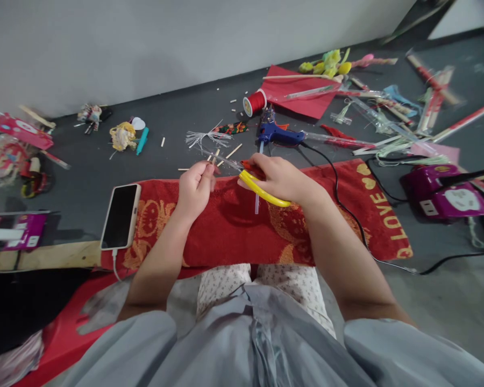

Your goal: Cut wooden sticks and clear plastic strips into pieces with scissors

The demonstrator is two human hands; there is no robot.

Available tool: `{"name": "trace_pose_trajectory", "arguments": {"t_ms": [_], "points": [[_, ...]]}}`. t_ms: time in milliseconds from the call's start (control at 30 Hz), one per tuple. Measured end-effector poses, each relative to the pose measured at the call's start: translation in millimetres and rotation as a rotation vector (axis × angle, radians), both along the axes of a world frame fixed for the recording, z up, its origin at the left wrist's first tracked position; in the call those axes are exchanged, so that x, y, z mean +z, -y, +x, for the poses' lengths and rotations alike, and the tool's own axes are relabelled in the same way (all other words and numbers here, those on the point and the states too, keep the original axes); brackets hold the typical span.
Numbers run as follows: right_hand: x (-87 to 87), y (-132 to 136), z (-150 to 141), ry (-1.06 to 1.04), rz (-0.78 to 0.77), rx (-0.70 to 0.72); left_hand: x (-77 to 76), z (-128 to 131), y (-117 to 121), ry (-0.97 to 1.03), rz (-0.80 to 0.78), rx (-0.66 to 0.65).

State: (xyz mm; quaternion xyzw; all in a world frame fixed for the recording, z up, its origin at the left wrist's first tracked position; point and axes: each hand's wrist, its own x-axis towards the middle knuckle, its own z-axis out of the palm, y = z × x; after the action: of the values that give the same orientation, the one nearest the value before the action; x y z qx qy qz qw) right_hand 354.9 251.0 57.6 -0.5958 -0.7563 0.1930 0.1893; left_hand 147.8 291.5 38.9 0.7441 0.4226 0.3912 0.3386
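My right hand (278, 174) is closed round a pair of scissors (264, 192) with a yellow handle. Their blades point left, toward the fingertips of my left hand (196, 188). That hand is in a pinch, and the end of a thin pale wooden stick (215, 156) shows at its fingertips. Another thin stick (230, 154) lies on the table just beyond. Behind it spread some white threads (207, 138). A blue glue gun (280, 134) stands past my right hand, with a clear glue stick (257, 203) reaching over the red towel (221, 231).
A phone (121, 217) on a charging cable lies at the left. Red thread on a spool (255, 102) and red paper (314, 105) are at the back. Wrapped sticks clutter the right, near a purple power socket (446, 192). The black cord (336, 185) crosses the towel.
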Motion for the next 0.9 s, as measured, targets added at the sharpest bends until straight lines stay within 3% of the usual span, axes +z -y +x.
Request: {"name": "trace_pose_trajectory", "arguments": {"t_ms": [233, 433, 900], "points": [[-5.0, -2.6, -0.8, -0.047, 0.005, 0.044, 9.7, 0.6, 1.7, -0.049, 0.010, -0.084], [-4.6, -0.8, -4.2, -0.042, 0.014, 0.044, 9.3, 1.1, 0.9, -0.084, 0.064, -0.072], [-1.7, 2.9, -8.1, 0.205, 0.033, 0.016, 3.8, 1.7, 0.7, -0.118, 0.123, -0.026]]}}
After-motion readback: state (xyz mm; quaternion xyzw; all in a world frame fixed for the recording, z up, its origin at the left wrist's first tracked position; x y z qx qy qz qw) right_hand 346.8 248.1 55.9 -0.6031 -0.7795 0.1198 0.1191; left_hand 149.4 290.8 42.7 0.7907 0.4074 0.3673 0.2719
